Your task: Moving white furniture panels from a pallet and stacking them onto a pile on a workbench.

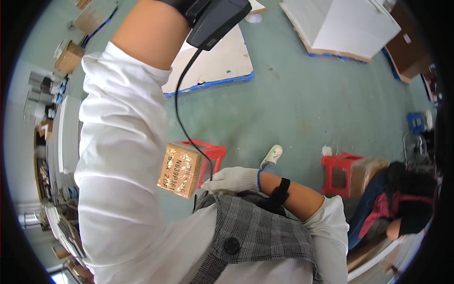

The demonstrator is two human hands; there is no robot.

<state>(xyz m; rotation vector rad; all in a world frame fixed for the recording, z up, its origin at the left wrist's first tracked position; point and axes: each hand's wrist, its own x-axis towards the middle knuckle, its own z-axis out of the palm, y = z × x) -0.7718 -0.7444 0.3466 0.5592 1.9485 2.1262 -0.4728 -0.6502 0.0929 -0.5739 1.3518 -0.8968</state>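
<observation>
My left arm, in a white sleeve (123,142), is raised across the view, and its hand lies beyond the top edge. A black device (218,23) is strapped at that wrist. From it a thin black cable (177,102) hangs down to the fingers of my right hand (231,181). That hand wears a white knitted glove with a blue cuff and is at my waist, above the grey checked apron (260,227). Its fingers are pressed together; whether they grip the cable or something else is hidden. A black strap (279,195) circles the right forearm.
Left of my right hand, a taped carton (179,170) rests by a red stool (215,152). Another red stool (338,175) with a carton (366,173) stands right, beside a person (378,213) in dark clothes. White panels (222,61) and a large white block (340,28) occupy the floor ahead.
</observation>
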